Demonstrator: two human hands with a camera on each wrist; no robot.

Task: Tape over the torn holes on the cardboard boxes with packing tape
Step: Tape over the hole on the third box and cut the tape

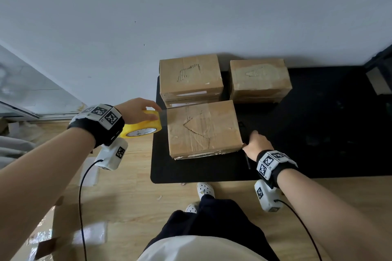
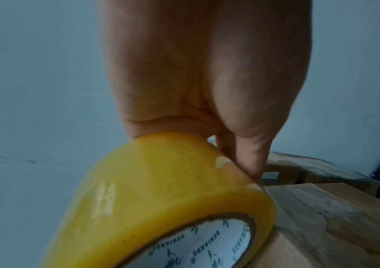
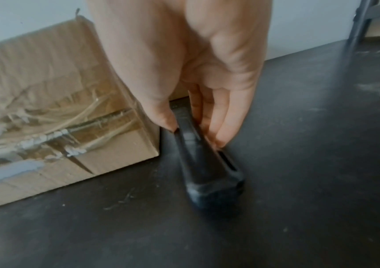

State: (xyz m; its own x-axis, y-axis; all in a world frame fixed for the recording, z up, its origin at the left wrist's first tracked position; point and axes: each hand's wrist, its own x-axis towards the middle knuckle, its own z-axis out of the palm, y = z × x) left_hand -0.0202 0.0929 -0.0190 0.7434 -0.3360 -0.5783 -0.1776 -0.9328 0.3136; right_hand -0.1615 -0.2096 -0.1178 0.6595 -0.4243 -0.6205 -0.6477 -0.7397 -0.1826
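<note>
Three cardboard boxes lie on a black mat (image 1: 318, 133). The near box (image 1: 203, 129) (image 2: 333, 226) (image 3: 58, 108) shows a triangular tear (image 1: 197, 131) under glossy tape. My left hand (image 1: 137, 110) (image 2: 207, 108) grips a yellow tape roll (image 1: 142, 127) (image 2: 161, 190) at this box's left edge, and a short strip of tape (image 1: 163, 116) runs from roll to box. My right hand (image 1: 257, 144) (image 3: 194, 133) pinches a black utility knife (image 3: 207, 163) (image 1: 247, 161) lying on the mat beside the box's front right corner.
Behind stand a left box (image 1: 189, 74) with a torn flap and a right box (image 1: 259, 76) with its top taped over, both against the white wall. Cardboard scraps (image 1: 42, 239) lie on the wooden floor at lower left. A dark metal frame (image 1: 379, 65) stands at right.
</note>
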